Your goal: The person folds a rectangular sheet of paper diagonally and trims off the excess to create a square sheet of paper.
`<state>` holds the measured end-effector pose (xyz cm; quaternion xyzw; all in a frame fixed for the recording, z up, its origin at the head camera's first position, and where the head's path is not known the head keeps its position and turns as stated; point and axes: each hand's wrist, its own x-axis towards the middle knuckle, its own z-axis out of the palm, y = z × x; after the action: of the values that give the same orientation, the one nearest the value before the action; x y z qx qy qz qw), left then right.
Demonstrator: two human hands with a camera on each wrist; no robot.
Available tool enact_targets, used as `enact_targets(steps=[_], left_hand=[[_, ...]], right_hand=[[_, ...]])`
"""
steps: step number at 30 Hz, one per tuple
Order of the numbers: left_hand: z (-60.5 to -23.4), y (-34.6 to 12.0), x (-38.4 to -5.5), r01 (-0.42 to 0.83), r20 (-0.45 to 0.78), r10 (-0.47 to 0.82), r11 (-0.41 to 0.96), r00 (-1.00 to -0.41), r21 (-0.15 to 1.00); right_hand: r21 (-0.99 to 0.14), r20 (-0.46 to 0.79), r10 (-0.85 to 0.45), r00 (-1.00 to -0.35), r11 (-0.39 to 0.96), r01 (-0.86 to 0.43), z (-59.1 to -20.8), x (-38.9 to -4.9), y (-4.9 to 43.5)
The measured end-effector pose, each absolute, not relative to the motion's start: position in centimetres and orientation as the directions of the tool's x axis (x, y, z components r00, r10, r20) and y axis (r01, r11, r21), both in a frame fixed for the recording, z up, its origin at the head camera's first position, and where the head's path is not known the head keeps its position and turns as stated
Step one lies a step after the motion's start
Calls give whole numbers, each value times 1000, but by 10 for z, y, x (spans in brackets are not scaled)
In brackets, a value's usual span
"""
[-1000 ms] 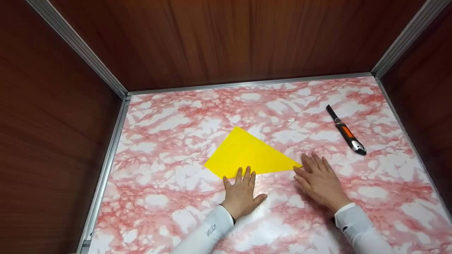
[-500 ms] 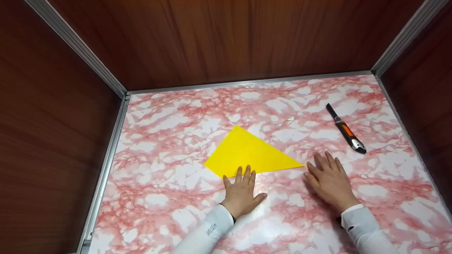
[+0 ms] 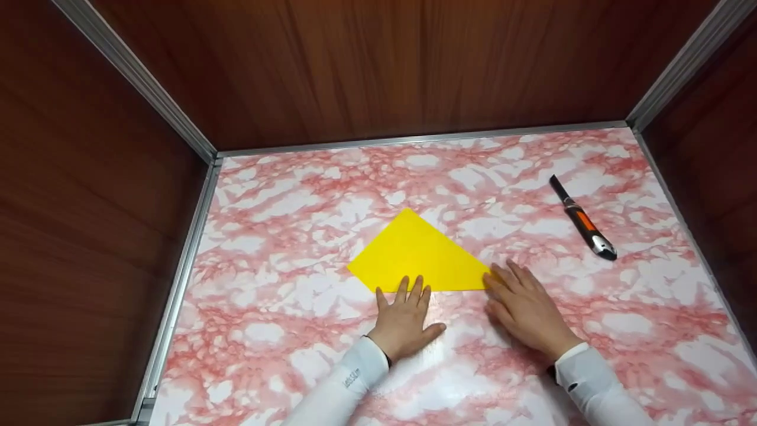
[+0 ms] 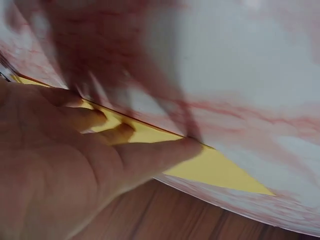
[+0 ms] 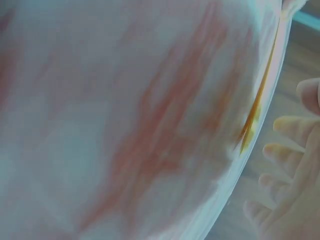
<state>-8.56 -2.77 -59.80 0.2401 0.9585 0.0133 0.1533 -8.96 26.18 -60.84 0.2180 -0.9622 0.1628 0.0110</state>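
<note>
A yellow sheet of paper, folded into a kite-like shape, lies flat on the marbled table. Its near edge runs almost level across the head view. My left hand rests on that edge, fingers spread with the tips on the paper and the thumb out to the right. In the left wrist view, the fingertips of the left hand line the folded edge of the paper. My right hand touches the paper's right corner with extended fingers and hides the tip. The right wrist view shows the right hand beside the paper's narrow corner.
A black and orange utility knife lies on the table to the right, beyond my right hand. The red and white marbled table is enclosed by brown wood-grain panels with metal edge strips at the back and sides.
My right hand first drew away to the right, then came back left onto the paper's right corner. The paper has turned slightly clockwise. My left hand stays nearly in place.
</note>
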Motion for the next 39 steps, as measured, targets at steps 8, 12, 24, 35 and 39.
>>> enact_targets(steps=[8,12,24,35,39], left_hand=[[-605,-45,-108,561,-208,590,807,-780,183],[-606,-48,-117,589,-200,619,785,-759,194],[-605,-34,-129,554,-177,601,793,-779,253],[-611,-27,-144,485,-121,521,842,-845,235],[-612,-22,-147,483,-108,511,849,-852,213]], right_hand=[[-313,23,-508,-861,814,-489,-606,-92,233],[-309,22,-551,-834,790,-530,-607,-91,228],[-327,-20,-552,-834,792,-516,-606,-85,220],[-369,0,-517,-856,795,-481,-602,-90,218],[-408,11,-476,-879,800,-439,-598,-100,219]])
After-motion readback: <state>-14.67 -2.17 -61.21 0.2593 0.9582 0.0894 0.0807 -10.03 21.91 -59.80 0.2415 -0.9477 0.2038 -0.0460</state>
